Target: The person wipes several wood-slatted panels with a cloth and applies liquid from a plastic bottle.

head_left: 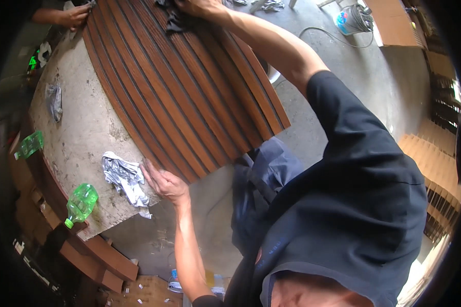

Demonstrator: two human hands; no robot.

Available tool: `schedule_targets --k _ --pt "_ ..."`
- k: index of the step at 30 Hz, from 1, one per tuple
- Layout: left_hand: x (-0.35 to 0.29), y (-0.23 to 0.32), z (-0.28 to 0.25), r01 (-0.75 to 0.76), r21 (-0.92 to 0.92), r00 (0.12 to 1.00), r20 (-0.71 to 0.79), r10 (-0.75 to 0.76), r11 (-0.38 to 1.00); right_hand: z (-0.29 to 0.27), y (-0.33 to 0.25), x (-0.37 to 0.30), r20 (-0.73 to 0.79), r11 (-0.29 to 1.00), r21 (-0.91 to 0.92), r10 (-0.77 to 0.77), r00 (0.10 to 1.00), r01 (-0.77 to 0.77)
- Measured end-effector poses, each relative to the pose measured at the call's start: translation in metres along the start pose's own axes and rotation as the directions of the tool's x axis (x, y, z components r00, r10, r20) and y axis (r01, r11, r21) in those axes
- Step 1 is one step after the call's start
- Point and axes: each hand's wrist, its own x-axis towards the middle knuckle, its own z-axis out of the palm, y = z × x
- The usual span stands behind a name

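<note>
A slatted, reddish-brown wood panel (174,82) with dark grooves lies slantwise on a worn, pale worktop. My left hand (165,183) rests against its near left corner, fingers stretched out and pressed to the edge. Beside those fingers lies a crumpled white-and-grey rag (124,176). Far up the panel, my right hand (200,7) is closed on a black rag (179,21) that touches the slats; the top of the picture cuts off part of this hand. At the far left edge of the panel is another person's hand (75,17).
Green bottles lie on the worktop (82,128): one (82,203) at its near corner, one (30,145) farther left. A grey crumpled cloth (54,102) lies beyond. On the floor stand a bucket (352,20) with a cable and, at right, stacked cardboard (430,169).
</note>
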Motion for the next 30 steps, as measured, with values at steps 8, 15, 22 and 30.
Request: schedule_targets --k 8,15,22,30 --pt "0.005 0.002 0.01 -0.014 0.0 0.998 -0.058 0.014 1.0 -0.006 0.016 -0.006 -0.226 0.984 -0.025 -0.177 0.958 0.176" --pt "0.003 -0.009 0.007 0.009 0.014 0.993 -0.122 -0.007 1.0 -0.136 -0.056 -0.214 0.095 0.973 0.147 -0.192 0.977 0.177" --pt "0.004 -0.001 0.001 0.012 0.015 0.995 -0.099 -0.011 1.0 -0.139 -0.084 -0.236 0.162 0.945 0.177 -0.302 0.939 0.273" --pt "0.005 0.004 -0.006 0.069 -0.022 0.995 -0.072 -0.07 0.997 0.033 -0.118 -0.018 0.11 0.912 0.154 -0.399 0.91 0.381"
